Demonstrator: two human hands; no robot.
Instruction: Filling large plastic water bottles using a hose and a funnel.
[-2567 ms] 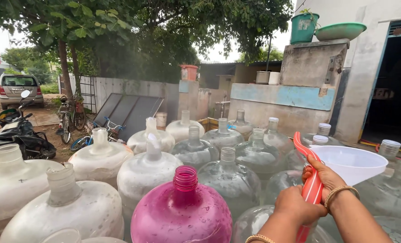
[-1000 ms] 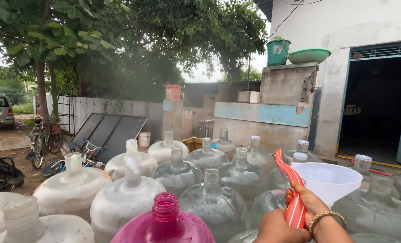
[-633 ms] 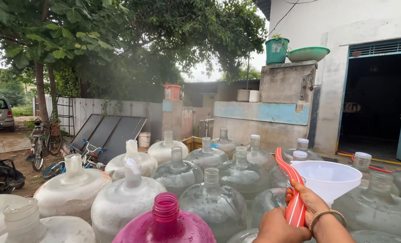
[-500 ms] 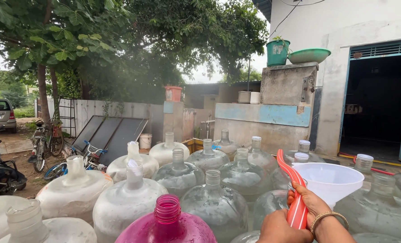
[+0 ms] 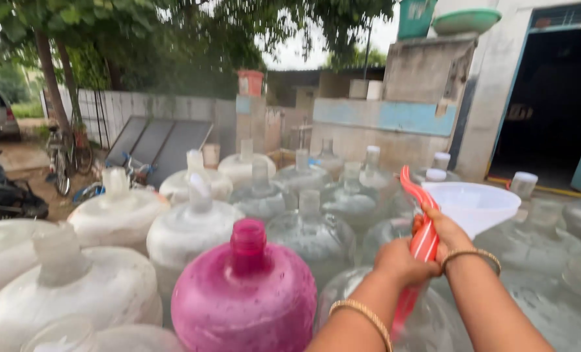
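A crowd of large round water jugs fills the yard, most of them clear or frosted white (image 5: 189, 228), and one pink jug (image 5: 245, 303) stands nearest the camera with its narrow neck upright and uncapped. Behind them runs a low concrete wall with a pale blue painted band (image 5: 385, 117), and above it a green tub (image 5: 416, 16) sits beside a shallow green basin (image 5: 466, 21); a small reddish pot (image 5: 251, 82) stands on a pillar further left. At the right, among the jugs, a white funnel (image 5: 473, 205) sits with its wide mouth facing up. The red and white hose (image 5: 419, 225) lies just left of the funnel, its long axis running steeply up and slightly leftward from the lower part of the frame (its free end curves near the funnel's rim, though where the opening points cannot be told). The left hand (image 5: 401, 261) is clenched round the hose from the left, and the right hand (image 5: 444, 231) grasps the same hose a little higher, fingers curled over it; each wrist wears a thin gold bangle (image 5: 471, 255).
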